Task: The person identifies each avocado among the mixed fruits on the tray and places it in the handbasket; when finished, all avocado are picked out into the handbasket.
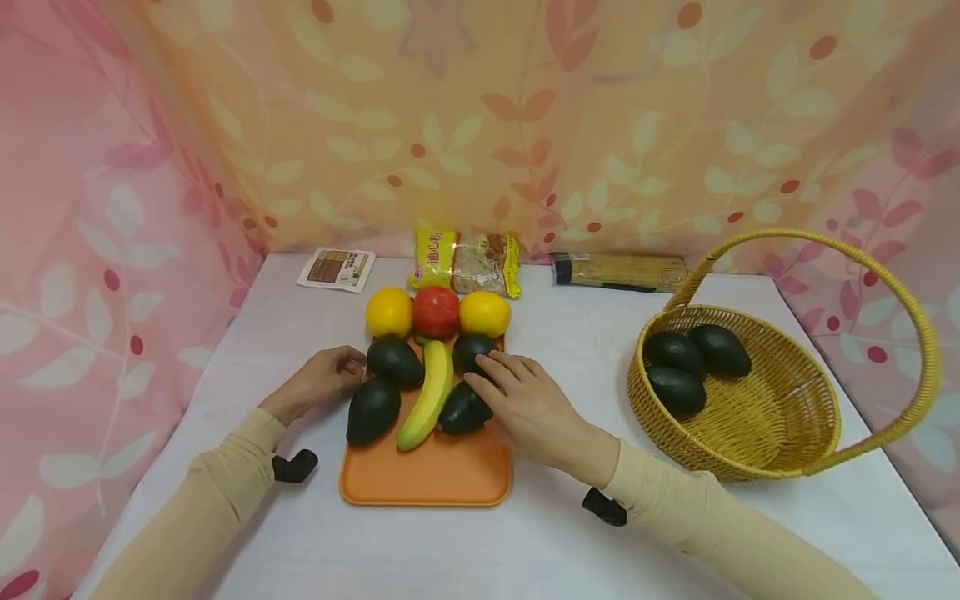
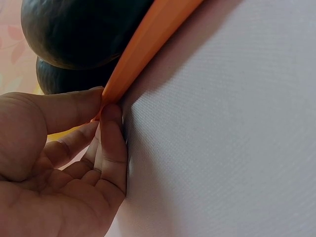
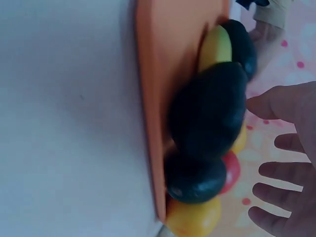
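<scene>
Sleeves point(image 1: 693, 508) — tray point(image 1: 427, 485) on tablecloth point(image 1: 547, 542) — leafy drapes point(image 1: 480, 125)

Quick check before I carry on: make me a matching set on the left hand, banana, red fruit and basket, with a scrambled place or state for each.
Column one
1. Left hand
2. Banana
3. Red fruit
4. Basket

Column two
A. Between two yellow fruits
B. Holding three dark avocados
C. Lying on the orange tray, with avocados on both sides
D. Pinching the tray's edge

Right pairs: 1-D, 2-C, 3-A, 4-B
</scene>
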Demonstrator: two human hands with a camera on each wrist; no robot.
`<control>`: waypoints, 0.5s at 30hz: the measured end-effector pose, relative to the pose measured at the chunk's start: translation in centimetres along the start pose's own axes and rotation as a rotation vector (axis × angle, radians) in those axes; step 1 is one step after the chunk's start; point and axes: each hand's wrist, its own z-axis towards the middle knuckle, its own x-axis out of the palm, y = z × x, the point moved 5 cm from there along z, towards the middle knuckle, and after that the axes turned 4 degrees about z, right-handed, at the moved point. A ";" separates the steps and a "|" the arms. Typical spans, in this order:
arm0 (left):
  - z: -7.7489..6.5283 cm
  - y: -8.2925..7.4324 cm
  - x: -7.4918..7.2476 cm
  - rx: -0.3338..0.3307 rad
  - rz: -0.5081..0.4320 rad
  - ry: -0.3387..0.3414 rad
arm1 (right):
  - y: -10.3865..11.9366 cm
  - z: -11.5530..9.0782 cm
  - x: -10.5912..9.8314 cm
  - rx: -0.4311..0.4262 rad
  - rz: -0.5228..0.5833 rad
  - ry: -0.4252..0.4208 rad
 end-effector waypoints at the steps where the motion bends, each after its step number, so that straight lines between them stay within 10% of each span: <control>1: 0.0 0.0 0.0 0.000 0.000 0.000 | 0.2 0.0 0.5 -0.007 0.007 0.009; 15: 0.0 -0.1 0.0 -0.015 0.021 -0.001 | 0.9 0.0 4.5 -0.049 -0.004 0.062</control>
